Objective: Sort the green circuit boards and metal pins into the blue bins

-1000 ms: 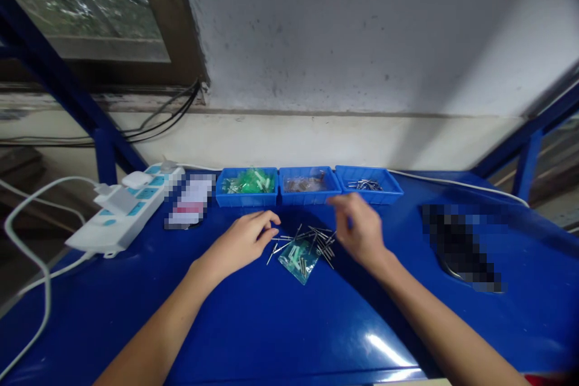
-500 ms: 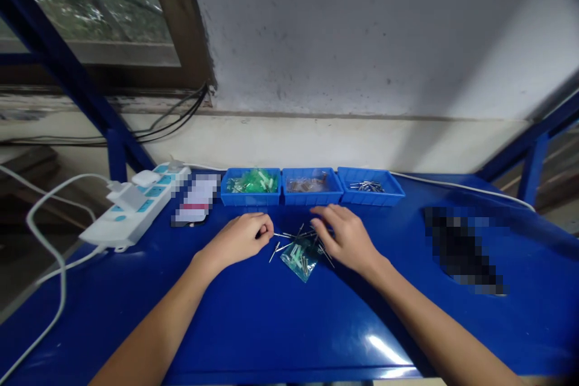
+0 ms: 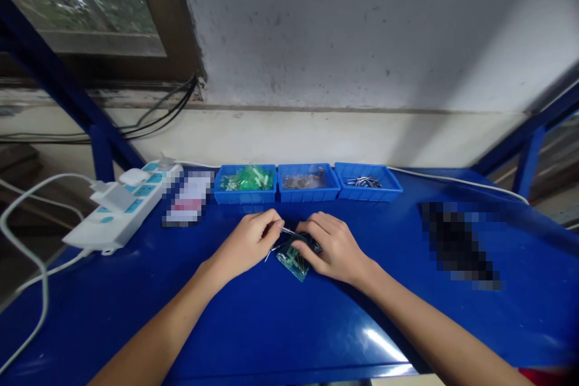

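Observation:
My left hand [image 3: 257, 235] is closed, thumb and index finger pinching the end of thin metal rods [image 3: 288, 231] that point right, toward my other hand. My right hand [image 3: 332, 247] arches low over the pile, thumb and curled fingers apart, hiding part of it. Under its thumb lies a small clear plastic bag [image 3: 293, 265] with pale and metallic pieces inside. A few more loose metal rods [image 3: 270, 252] rest on the blue table between the hands.
Three blue bins stand behind: a left bin [image 3: 244, 196] with green and clear bags, a middle bin [image 3: 310, 194] with brownish pieces, a right bin [image 3: 371, 194] with metal pins. A power strip [image 3: 104, 226], a blurred phone-like item [image 3: 187, 199] and a blurred dark object [image 3: 459, 247] flank them.
My right hand has moved left and lower, over the bag and rods. My left hand has shifted slightly right and now pinches the rod ends. The view has shifted a little.

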The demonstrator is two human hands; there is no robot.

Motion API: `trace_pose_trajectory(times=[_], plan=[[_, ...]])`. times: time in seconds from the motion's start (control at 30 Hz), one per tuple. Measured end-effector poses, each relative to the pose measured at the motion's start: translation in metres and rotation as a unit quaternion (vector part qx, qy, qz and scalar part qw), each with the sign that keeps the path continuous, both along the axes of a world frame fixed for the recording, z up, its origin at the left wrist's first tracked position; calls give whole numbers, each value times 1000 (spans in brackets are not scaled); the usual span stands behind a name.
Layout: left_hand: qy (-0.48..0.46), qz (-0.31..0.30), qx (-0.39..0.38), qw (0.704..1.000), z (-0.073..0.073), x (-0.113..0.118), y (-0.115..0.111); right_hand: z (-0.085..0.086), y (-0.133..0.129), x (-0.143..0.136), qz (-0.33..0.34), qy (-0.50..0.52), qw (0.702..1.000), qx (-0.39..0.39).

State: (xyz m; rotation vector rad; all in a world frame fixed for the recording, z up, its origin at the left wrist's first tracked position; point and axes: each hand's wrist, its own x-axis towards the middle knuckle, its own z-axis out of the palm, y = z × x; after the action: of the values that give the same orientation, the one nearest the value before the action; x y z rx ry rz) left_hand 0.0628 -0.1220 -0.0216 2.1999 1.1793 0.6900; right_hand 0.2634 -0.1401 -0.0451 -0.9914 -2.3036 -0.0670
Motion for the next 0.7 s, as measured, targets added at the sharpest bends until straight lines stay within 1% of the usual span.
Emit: trace_pose_trajectory(times=[0.07, 0.17, 0.27, 0.3, 0.33, 0.37, 0.43, 0.47, 0.5, 0.53, 0.57, 0.6, 0.7], plan=[[-5, 16, 13, 1000, 0, 1, 0, 0, -2, -2, 7, -7, 1000, 6], [4, 8, 14, 1000, -3, 1, 2, 1, -2, -2, 7, 3, 1000, 3], [24, 0, 11, 1000, -9, -2, 6, 6, 5, 9, -7, 39, 999, 9], [34, 6, 12, 999, -12, -4, 7, 8, 9, 16, -32, 59, 997, 25], [46, 13, 12, 999, -15, -5, 9, 10, 14, 26, -76, 80, 993, 48], [59, 16, 12, 998, -19, -7, 11, 12, 20, 36, -137, 98, 983, 71], [89, 11, 20, 996, -24, -8, 15, 13, 30, 57, -281, 108, 948, 104], [103, 6, 28, 994, -26, -8, 16, 13, 33, 65, -333, 101, 932, 105], [115, 2, 35, 993, -27, -7, 17, 11, 35, 70, -364, 91, 922, 97], [123, 1, 41, 991, -28, -7, 17, 10, 36, 73, -371, 85, 921, 84], [130, 3, 47, 990, -29, -6, 17, 8, 35, 71, -357, 83, 928, 68], [134, 5, 49, 990, -29, -5, 17, 6, 33, 67, -329, 83, 939, 50], [133, 12, 46, 990, -29, -4, 17, 2, 23, 40, -210, 66, 975, 5]])
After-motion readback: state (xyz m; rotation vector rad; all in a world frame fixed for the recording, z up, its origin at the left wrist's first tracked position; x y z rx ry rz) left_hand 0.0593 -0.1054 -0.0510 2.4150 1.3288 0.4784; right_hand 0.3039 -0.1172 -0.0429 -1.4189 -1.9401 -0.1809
